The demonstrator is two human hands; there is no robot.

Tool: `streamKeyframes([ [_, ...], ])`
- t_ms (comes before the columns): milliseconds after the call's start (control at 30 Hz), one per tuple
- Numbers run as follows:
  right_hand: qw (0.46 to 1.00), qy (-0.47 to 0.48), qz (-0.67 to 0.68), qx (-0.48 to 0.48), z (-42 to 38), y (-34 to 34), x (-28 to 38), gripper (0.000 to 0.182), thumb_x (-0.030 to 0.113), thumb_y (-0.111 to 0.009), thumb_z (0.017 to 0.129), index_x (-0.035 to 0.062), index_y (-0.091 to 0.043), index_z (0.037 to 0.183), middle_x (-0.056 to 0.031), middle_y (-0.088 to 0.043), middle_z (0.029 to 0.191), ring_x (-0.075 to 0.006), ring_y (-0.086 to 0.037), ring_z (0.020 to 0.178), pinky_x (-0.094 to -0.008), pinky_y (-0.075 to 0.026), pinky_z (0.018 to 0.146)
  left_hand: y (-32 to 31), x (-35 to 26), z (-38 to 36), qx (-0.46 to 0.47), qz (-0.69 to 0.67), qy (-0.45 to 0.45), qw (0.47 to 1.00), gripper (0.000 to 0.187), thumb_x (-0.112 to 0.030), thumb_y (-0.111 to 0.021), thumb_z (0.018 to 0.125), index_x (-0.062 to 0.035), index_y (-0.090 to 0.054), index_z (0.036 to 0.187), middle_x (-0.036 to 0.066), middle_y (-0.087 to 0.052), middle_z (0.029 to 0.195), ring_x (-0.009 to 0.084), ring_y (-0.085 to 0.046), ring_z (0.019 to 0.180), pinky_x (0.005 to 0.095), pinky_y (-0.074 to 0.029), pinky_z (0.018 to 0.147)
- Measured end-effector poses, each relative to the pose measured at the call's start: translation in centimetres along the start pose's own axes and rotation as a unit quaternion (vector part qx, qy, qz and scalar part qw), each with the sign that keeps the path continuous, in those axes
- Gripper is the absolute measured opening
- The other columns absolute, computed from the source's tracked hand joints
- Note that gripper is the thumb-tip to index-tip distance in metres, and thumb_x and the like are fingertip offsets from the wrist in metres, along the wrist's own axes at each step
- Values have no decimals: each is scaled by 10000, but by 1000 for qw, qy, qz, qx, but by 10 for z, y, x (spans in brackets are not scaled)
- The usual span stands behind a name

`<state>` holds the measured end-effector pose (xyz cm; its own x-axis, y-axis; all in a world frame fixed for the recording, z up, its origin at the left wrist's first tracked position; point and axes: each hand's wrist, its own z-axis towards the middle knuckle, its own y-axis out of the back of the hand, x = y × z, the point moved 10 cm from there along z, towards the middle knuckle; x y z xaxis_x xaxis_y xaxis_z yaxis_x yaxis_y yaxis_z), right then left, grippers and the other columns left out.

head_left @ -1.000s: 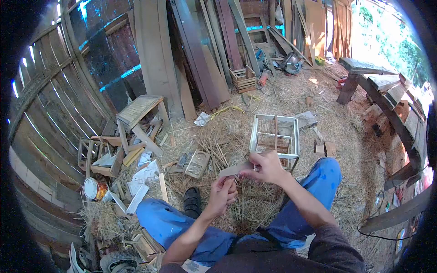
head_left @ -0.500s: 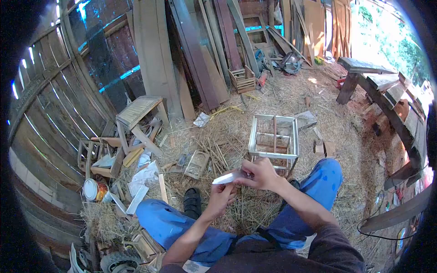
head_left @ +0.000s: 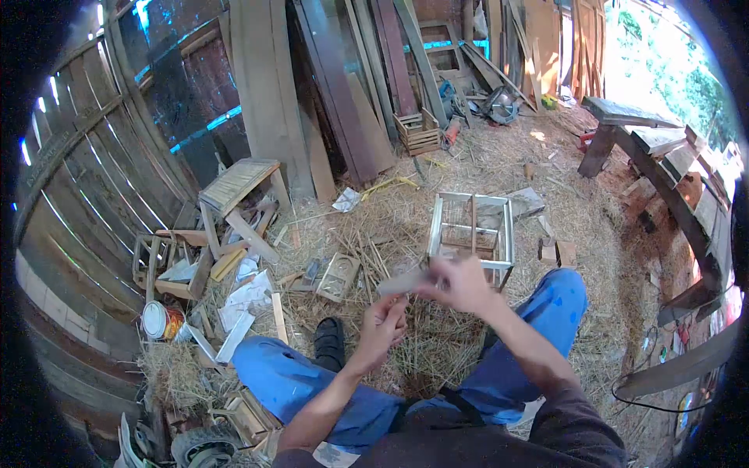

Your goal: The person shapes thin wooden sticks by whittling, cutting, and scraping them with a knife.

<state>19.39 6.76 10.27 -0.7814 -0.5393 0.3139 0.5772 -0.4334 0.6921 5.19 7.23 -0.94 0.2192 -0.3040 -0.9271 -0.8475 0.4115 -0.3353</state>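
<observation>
In front of my knees, my right hand (head_left: 468, 287) is closed around the grip of what looks like a broad-bladed knife (head_left: 401, 283). Its pale flat blade points left and is smeared by motion. Just below the blade, my left hand (head_left: 382, 326) is closed in a pinch, fingertips up. Whatever thin piece it may hold is too small to make out. Beyond my right hand stands a small white-edged wooden frame (head_left: 435, 226) with a brown bar across its top.
Straw covers the floor. A small slatted wooden stool (head_left: 238, 187), a paint can (head_left: 158, 321) and scrap wood lie at left. A carved wooden block (head_left: 338, 278) rests ahead. Planks (head_left: 269, 101) lean on the back wall beside a crate (head_left: 419, 134). A rough bench (head_left: 632, 117) stands right.
My right hand and the knife have moved slightly right and toward me, and the blade has turned from bright to dull. My left hand has stayed nearly in place, just below the blade.
</observation>
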Motion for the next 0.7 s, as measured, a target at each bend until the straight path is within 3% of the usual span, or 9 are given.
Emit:
streamKeyframes([
  [100, 1000, 7, -5, -7, -1, -6, -7, 430, 524, -752, 803, 129, -582, 795, -92, -609, 588, -301, -621, 482, -397, -473, 451, 3, 2, -1, -15, -9, 1, 1000, 324, -228, -541, 1035, -99, -547, 1332, -66, -363, 620, 23, -294, 462, 218, -211, 408],
  [167, 996, -88, -11, -21, 5, 9, -36, 405, 501, -755, 809, 130, -591, 792, -107, -609, 595, -307, -620, 486, -404, -482, 463, -2, -8, -6, -9, -25, -1, 1000, 294, -216, -545, 1032, -97, -562, 1301, -65, -359, 612, 23, -294, 455, 215, -214, 406],
  [267, 994, -109, -6, 2, -1, 2, -32, 448, 451, -824, 734, 86, -564, 739, -124, -569, 597, -305, -591, 514, -406, -459, 493, -3, -16, -2, -14, 11, -31, 999, 240, -245, -549, 1031, -92, -597, 1209, -72, -356, 611, 23, -306, 447, 218, -224, 401],
  [300, 999, -39, 14, 9, -4, -3, -9, 449, 450, -814, 748, 84, -555, 731, -106, -556, 562, -296, -583, 486, -410, -448, 471, 2, -6, 1, -4, 34, -35, 999, 255, -246, -538, 1035, -95, -594, 1233, -74, -351, 606, 22, -303, 457, 220, -225, 404],
  [400, 999, 23, -22, 40, -6, -21, -3, 441, 515, -740, 819, 125, -546, 751, -98, -540, 498, -294, -586, 438, -415, -450, 426, 9, 8, 4, 2, 7, -25, 1000, 262, -249, -540, 1036, -95, -594, 1240, -73, -354, 604, 21, -293, 452, 221, -219, 401],
  [500, 986, -138, 3, -94, 7, 23, -62, 445, 519, -736, 822, 122, -549, 745, -91, -531, 485, -273, -576, 412, -390, -442, 404, -6, -12, -7, 5, 4, -25, 1000, 278, -236, -545, 1033, -93, -571, 1270, -59, -362, 605, 27, -290, 443, 216, -210, 397],
  [567, 992, -95, -30, -79, 6, 23, -45, 447, 513, -736, 825, 116, -548, 744, -89, -534, 488, -270, -569, 400, -378, -433, 391, -8, -8, -6, 9, 4, -11, 1000, 330, -219, -534, 1038, -93, -554, 1342, -66, -416, 650, 15, -305, 472, 206, -221, 408],
  [633, 997, -66, -25, -27, 1, 14, -18, 424, 401, -825, 764, 96, -531, 752, -101, -561, 560, -267, -579, 469, -379, -448, 456, -8, -9, -3, -6, -18, -9, 1000, 293, -214, -534, 1036, -85, -570, 1297, -57, -448, 658, 15, -324, 477, 202, -231, 411],
  [700, 1000, -27, 4, 13, -1, -5, 1, 443, 440, -812, 765, 97, -532, 754, -98, -559, 557, -292, -593, 480, -399, -436, 459, -2, -7, 1, -9, -20, -15, 1000, 209, -206, -541, 1030, -70, -594, 1179, -34, -523, 699, 16, -372, 497, 196, -256, 422],
])
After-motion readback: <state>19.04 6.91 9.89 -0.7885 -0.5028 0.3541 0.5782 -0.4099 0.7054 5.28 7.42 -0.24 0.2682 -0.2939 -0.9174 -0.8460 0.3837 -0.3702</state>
